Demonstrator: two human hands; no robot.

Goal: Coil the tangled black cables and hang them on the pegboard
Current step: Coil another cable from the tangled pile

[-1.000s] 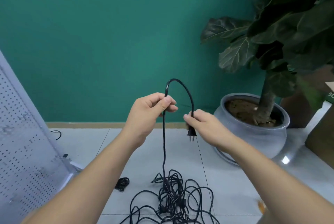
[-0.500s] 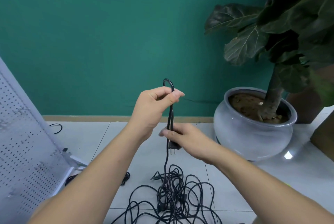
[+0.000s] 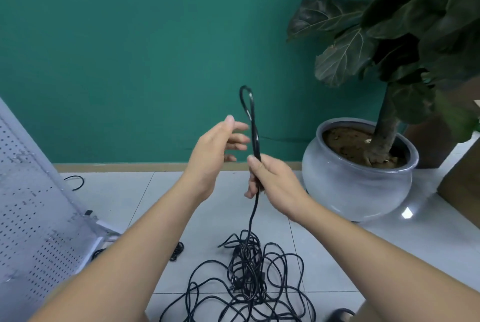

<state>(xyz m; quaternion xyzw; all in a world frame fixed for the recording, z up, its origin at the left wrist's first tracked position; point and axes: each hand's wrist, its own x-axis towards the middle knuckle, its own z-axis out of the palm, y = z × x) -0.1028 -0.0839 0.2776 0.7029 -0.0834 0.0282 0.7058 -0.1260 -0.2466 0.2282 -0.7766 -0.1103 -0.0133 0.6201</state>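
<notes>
Before the green wall, left hand has released, fingers spread; right hand grips the cable.

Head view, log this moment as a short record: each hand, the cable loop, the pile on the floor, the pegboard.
left hand: open, fingers straight, beside the loop; contact unclear
right hand: grips both strands just below the loop
cable loop: narrow, upright, above the right hand
tangled pile: on the floor; one strand runs up to the right hand
pegboard: at left, tilted; no coil hung on the visible part
task stage: one loop formed, most cable uncoiled
</notes>
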